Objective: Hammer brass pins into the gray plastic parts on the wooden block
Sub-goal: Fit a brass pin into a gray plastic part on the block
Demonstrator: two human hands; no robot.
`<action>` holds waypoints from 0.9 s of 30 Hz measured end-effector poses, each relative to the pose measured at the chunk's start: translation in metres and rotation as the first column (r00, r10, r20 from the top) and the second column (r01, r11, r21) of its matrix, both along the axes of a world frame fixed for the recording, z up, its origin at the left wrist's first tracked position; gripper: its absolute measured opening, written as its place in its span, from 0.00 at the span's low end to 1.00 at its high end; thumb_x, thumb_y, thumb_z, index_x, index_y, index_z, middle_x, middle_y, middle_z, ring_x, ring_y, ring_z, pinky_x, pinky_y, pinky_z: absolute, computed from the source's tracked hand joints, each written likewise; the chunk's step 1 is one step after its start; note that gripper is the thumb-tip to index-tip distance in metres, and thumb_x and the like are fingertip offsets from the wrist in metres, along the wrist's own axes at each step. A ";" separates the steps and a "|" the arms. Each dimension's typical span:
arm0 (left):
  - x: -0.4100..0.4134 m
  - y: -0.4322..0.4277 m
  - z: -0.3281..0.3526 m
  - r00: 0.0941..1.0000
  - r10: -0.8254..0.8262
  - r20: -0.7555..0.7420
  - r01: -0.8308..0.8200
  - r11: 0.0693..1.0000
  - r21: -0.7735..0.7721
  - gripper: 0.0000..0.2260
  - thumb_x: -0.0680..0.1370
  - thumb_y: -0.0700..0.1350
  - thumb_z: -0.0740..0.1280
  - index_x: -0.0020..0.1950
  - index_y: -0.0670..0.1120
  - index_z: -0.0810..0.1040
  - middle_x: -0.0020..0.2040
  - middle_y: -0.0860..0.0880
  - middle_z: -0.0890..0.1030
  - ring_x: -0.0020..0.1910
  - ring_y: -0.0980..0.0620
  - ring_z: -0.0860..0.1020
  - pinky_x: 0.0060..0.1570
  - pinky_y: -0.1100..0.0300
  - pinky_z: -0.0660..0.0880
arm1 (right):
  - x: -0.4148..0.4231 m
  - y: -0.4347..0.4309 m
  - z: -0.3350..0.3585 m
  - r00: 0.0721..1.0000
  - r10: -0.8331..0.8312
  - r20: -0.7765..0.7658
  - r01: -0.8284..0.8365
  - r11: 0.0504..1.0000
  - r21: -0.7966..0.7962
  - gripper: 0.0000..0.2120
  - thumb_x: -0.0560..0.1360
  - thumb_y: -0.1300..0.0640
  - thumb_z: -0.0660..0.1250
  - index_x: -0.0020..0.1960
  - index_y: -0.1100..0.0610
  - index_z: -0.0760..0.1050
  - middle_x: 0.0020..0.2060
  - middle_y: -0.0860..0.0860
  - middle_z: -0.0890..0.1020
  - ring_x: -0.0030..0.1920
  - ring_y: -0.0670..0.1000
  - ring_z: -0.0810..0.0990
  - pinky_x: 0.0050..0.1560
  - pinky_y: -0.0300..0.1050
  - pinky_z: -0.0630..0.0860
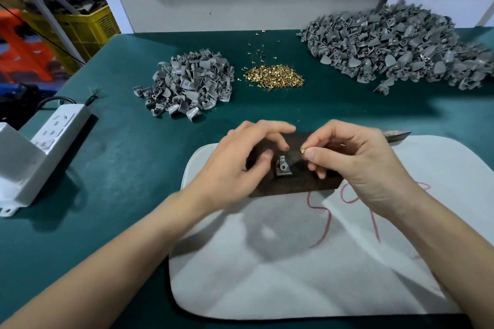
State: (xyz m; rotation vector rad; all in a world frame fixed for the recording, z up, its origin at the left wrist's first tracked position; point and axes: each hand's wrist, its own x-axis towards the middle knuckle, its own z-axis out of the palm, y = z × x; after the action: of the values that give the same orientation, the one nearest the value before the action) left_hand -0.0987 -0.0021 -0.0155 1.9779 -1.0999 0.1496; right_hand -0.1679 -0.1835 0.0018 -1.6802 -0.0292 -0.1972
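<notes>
One gray plastic part point(282, 167) stands on the dark wooden block point(291, 189), which lies on a white pad. My left hand point(240, 165) hovers just left of the part with loosely curled fingers that hold nothing; its fingertips are near the part. My right hand point(355, 163) pinches a small brass pin point(303, 150) between thumb and forefinger, a little above and right of the part. A dark metal tool point(397, 136) pokes out behind my right hand; most of it is hidden.
A small heap of gray parts point(187, 83), a heap of brass pins point(275, 77) and a large heap of gray parts point(395, 45) lie on the green table further back. A white power strip point(61, 125) and white box point(18, 168) sit left. White pad point(294, 275) covers the near table.
</notes>
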 end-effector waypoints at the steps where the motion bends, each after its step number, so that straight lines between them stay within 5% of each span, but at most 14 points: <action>1: 0.005 0.003 0.002 0.997 -0.048 -0.053 0.052 0.996 0.070 0.17 0.75 0.35 0.62 0.63 0.46 0.75 0.51 0.54 0.81 0.55 0.51 0.75 0.59 0.52 0.70 | 0.000 0.000 -0.001 1.000 -0.016 0.001 0.016 1.000 -0.018 0.08 0.70 0.72 0.69 0.37 0.61 0.77 0.27 0.51 0.78 0.27 0.45 0.73 0.31 0.33 0.71; 4: 0.013 0.008 0.005 0.988 -0.107 -0.111 0.124 0.978 0.165 0.16 0.76 0.39 0.65 0.64 0.46 0.76 0.55 0.53 0.80 0.57 0.54 0.73 0.61 0.59 0.68 | -0.001 0.002 -0.002 0.998 -0.059 0.022 0.062 0.981 -0.183 0.08 0.70 0.69 0.71 0.36 0.59 0.78 0.29 0.48 0.79 0.29 0.40 0.74 0.33 0.28 0.69; 9: 0.012 0.003 0.005 0.994 -0.080 -0.081 0.092 0.982 0.162 0.07 0.76 0.36 0.69 0.52 0.44 0.82 0.52 0.51 0.80 0.54 0.52 0.74 0.59 0.58 0.69 | -0.002 0.003 -0.002 0.992 -0.095 0.087 0.124 0.888 -0.443 0.09 0.67 0.64 0.74 0.35 0.52 0.79 0.34 0.46 0.80 0.41 0.44 0.74 0.40 0.29 0.67; 22: 0.007 0.003 0.007 0.998 -0.041 -0.055 0.048 0.989 0.140 0.02 0.73 0.36 0.68 0.44 0.41 0.80 0.48 0.50 0.81 0.50 0.50 0.76 0.54 0.63 0.68 | -0.002 0.005 -0.007 0.998 -0.029 0.058 0.053 0.892 -0.449 0.09 0.67 0.64 0.74 0.35 0.51 0.79 0.34 0.46 0.78 0.45 0.44 0.71 0.45 0.30 0.64; 27: 0.003 0.000 0.005 0.990 0.008 -0.137 0.001 0.998 0.068 0.04 0.74 0.44 0.66 0.43 0.45 0.80 0.39 0.58 0.79 0.42 0.58 0.75 0.47 0.63 0.70 | -0.001 0.006 -0.011 0.998 -0.046 0.045 0.062 0.877 -0.476 0.10 0.67 0.63 0.74 0.34 0.50 0.78 0.33 0.44 0.79 0.48 0.45 0.71 0.46 0.29 0.63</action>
State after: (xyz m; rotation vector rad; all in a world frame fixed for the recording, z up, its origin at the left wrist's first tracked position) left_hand -0.0956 -0.0025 -0.0106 2.0180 -1.0239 -0.0223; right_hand -0.1687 -0.1775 -0.0088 -2.1753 -0.0591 -0.2754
